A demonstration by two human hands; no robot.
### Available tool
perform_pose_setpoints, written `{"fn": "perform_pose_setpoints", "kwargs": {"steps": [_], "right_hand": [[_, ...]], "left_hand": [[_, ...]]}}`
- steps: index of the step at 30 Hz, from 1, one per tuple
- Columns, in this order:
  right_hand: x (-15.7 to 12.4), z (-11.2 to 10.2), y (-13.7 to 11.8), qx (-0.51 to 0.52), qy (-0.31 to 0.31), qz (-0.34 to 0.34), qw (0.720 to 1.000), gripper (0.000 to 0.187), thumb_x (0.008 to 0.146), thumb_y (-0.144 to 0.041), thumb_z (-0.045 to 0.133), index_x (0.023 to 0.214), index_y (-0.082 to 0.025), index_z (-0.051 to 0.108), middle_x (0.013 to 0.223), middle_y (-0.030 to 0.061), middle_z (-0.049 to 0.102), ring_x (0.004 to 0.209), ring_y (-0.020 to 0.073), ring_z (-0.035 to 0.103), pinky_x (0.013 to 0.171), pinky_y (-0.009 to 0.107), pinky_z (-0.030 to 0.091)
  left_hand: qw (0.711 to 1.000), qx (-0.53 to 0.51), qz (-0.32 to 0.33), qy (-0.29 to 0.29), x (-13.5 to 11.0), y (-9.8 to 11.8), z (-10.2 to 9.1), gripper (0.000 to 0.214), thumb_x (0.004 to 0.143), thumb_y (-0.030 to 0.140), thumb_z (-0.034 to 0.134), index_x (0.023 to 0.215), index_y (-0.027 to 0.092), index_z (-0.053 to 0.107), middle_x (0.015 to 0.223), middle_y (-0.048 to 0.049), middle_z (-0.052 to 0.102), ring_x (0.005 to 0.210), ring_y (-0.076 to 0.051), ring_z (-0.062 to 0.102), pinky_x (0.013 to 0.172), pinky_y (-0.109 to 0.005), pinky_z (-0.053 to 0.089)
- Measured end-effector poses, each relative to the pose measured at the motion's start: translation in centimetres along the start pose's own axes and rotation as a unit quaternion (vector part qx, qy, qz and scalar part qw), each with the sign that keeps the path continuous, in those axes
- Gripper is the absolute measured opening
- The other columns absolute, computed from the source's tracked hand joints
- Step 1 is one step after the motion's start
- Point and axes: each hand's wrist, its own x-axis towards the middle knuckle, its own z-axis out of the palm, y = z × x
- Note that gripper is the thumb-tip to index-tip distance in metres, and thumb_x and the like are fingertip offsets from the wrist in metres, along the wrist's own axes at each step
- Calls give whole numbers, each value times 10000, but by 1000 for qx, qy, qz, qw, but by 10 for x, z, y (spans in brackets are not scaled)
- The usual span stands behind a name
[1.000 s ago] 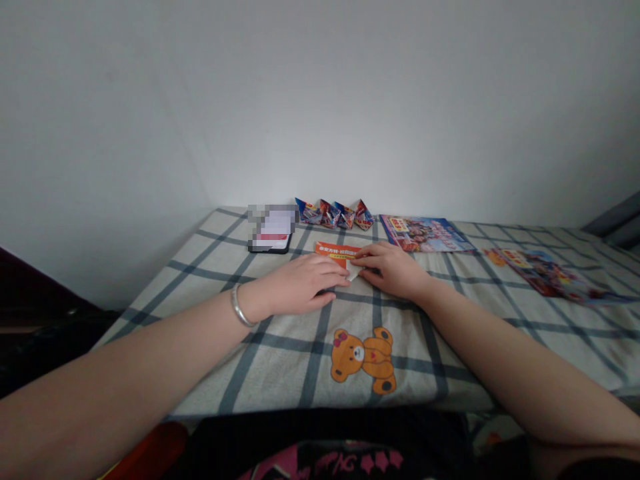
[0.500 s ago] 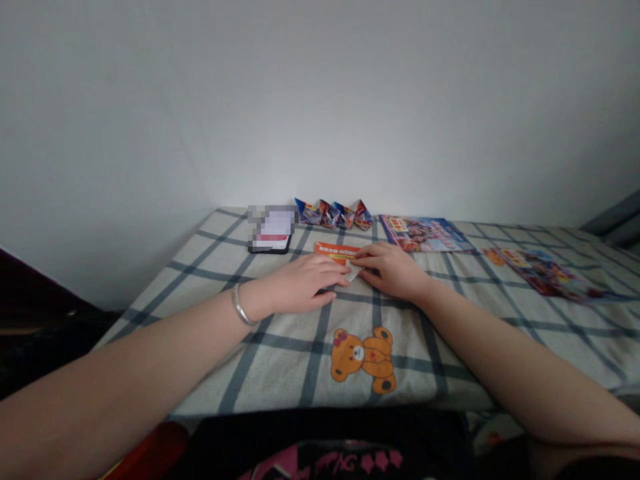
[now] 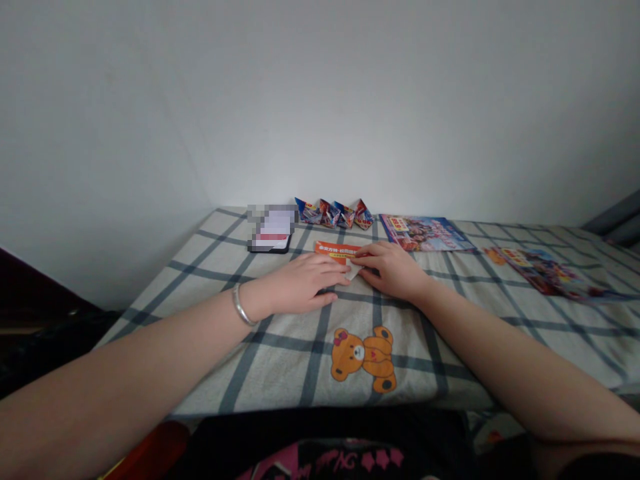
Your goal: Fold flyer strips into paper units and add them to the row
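Observation:
Both my hands rest on a checked bedsheet [image 3: 280, 360] over an orange and white sheet of paper [image 3: 336, 251]. My left hand [image 3: 300, 285], with a silver bangle at the wrist, lies flat with fingers stretched out on the paper's left part. My right hand [image 3: 393, 268] has its fingers bent and pressed on a folded white corner of the paper where the two hands meet. Most of the paper is hidden under the hands.
Several small folded paper shapes [image 3: 334, 213] stand in a row by the white wall. A black phone [image 3: 271, 234] lies to their left. A colourful leaflet [image 3: 425, 233] lies right of them and another leaflet [image 3: 547, 275] farther right. An orange bear is printed on the sheet.

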Motion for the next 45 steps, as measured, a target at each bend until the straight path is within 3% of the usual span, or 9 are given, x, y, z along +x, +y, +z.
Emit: {"fn": "perform_pose_setpoints", "kwargs": {"steps": [8,15,23,33,45], "right_hand": [[-4,-10,-3,22,28,-47,998,173,876,-251,610,964,-260,760,1103,31,704,1086,251,569,946,406,437],[0,-13,-16,53,-7,-79,995,200,907,-231,570,954,-241,764,991,51,728,944,208,604,863,355,460],[0,-20,-14,4,-46,-93,995,247,940,-272,525,1020,-270,759,989,53,701,932,209,591,828,353,451],[-4,-23,1,-50,-61,-12,997,210,862,-221,593,937,-271,782,977,48,693,873,207,613,730,328,458],[-5,-32,9,-94,-98,65,989,234,890,-258,561,977,-271,777,1056,27,720,968,225,648,773,323,490]], "left_hand": [[1000,0,-14,-12,1,3,-2,342,927,318,548,1259,239,568,1378,-67,554,1292,-243,465,1087,-420,327],[1000,7,-17,-8,1,5,-2,318,935,337,523,1226,223,582,1317,-73,585,1272,-242,472,1091,-409,318],[1000,17,-18,-12,1,6,-4,317,921,313,542,1226,234,576,1336,-64,579,1281,-239,470,1084,-404,323],[1000,7,-10,-1,1,1,-1,289,935,295,528,1211,248,597,1365,-43,572,1281,-232,475,1070,-405,334],[1000,3,-14,-6,1,2,0,268,951,298,513,1198,246,601,1381,-36,559,1289,-219,469,1082,-401,319]]}}
